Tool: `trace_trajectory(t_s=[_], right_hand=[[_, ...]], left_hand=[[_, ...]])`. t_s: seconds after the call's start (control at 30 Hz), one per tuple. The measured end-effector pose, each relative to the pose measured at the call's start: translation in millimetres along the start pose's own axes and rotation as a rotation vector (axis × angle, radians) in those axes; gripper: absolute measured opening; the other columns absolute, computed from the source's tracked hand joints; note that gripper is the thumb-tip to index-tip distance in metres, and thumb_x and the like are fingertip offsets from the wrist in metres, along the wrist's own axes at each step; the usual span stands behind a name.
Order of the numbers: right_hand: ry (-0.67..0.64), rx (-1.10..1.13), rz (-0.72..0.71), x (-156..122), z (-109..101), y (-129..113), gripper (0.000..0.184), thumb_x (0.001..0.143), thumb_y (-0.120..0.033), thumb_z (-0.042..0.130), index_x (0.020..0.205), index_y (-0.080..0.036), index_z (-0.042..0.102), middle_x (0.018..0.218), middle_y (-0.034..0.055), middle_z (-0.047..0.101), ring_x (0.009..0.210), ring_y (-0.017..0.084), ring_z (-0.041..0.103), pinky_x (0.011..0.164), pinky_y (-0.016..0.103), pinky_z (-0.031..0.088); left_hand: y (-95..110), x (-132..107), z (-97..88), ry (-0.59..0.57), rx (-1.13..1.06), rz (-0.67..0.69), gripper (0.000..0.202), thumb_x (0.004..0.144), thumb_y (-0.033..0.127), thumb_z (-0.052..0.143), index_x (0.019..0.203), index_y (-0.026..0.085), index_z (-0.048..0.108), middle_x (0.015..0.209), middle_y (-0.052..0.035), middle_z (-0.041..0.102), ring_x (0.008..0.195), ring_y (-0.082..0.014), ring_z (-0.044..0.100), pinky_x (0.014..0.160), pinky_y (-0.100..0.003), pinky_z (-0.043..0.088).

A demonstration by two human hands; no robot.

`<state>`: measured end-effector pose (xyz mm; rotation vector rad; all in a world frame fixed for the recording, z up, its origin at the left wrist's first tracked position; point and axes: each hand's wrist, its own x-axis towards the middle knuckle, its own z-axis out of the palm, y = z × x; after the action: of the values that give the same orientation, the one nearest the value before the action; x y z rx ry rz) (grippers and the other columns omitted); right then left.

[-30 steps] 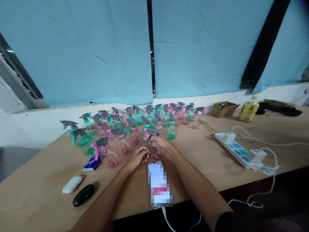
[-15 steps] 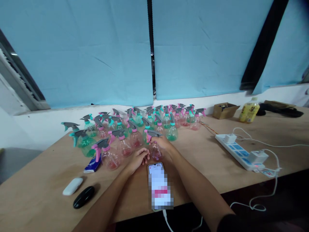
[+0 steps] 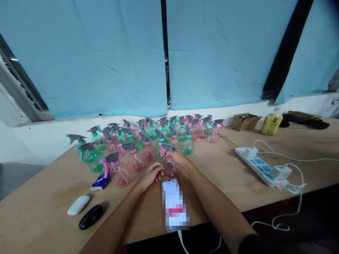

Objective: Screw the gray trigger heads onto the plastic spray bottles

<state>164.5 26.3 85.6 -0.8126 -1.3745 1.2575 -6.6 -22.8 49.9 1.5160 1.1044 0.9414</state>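
Observation:
My right hand [image 3: 176, 155] is closed around the grey and pink head of a clear pink spray bottle [image 3: 170, 168], which stands upright on the table just behind a phone. Beside that bottle, to its left, rests my left hand [image 3: 153, 173], its fingers loosely bent and apart, with nothing visible in them. The lit phone [image 3: 174, 201] lies between my forearms, a white cable in its lower end, its screen blurred out. Close by on the left stand another pink spray bottle [image 3: 121, 174] and a green one [image 3: 95, 161].
Several more pink and green spray bottles crowd toward the wall. At left lie a blue packet [image 3: 100, 181], a white case [image 3: 78, 205] and a black case [image 3: 90, 217]. To the right are a power strip [image 3: 258, 165] with cables, a cardboard box [image 3: 245, 122] and a yellow drink bottle [image 3: 271, 122].
The whole view has shifted slightly. My right hand keeps its grip on the pink spray bottle, and my left hand stays beside it.

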Motion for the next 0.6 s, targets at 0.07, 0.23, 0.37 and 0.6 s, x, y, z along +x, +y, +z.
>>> trace_trajectory(t_s=[0.07, 0.23, 0.37, 0.6], right_hand=[[0.016, -0.002, 0.004, -0.3, 0.2, -1.1, 0.009, 0.056, -0.024, 0.058, 0.055, -0.018, 0.065, 0.056, -0.0008, 0.061, 0.055, 0.012, 0.051, 0.054, 0.024, 0.039], [0.041, -0.049, 0.054, -0.5, -0.9, -0.8, 0.010, 0.056, -0.026, 0.059, 0.053, -0.018, 0.065, 0.056, -0.0011, 0.061, 0.055, 0.012, 0.051, 0.053, 0.023, 0.037], [0.020, -0.017, 0.037, -0.7, 0.9, -0.4, 0.010, 0.055, -0.026, 0.059, 0.053, -0.018, 0.065, 0.055, -0.0014, 0.060, 0.054, 0.012, 0.051, 0.053, 0.023, 0.038], [0.013, -0.012, -0.042, -2.1, 2.8, -5.2, 0.007, 0.057, -0.023, 0.057, 0.054, -0.020, 0.063, 0.055, -0.0014, 0.059, 0.056, 0.013, 0.052, 0.056, 0.024, 0.042]], left_hand=[[-1.6, 0.9, -0.4, -0.005, 0.001, 0.003, 0.027, 0.082, 0.045, 0.056, 0.078, 0.018, 0.055, 0.064, 0.0025, 0.060, 0.047, -0.0082, 0.053, 0.042, -0.018, 0.032], [-4.7, 2.3, -1.8, -0.005, 0.019, 0.014, 0.027, 0.083, 0.045, 0.054, 0.079, 0.018, 0.055, 0.066, 0.0024, 0.060, 0.047, -0.0077, 0.053, 0.042, -0.017, 0.032], [-5.7, 2.5, -2.6, -0.004, 0.019, 0.006, 0.027, 0.083, 0.045, 0.054, 0.078, 0.018, 0.054, 0.065, 0.0025, 0.060, 0.046, -0.0077, 0.052, 0.042, -0.018, 0.031], [-8.1, 4.4, -2.9, -0.015, 0.035, 0.026, 0.028, 0.085, 0.046, 0.052, 0.080, 0.018, 0.055, 0.066, 0.0025, 0.060, 0.047, -0.0082, 0.053, 0.042, -0.018, 0.031]])
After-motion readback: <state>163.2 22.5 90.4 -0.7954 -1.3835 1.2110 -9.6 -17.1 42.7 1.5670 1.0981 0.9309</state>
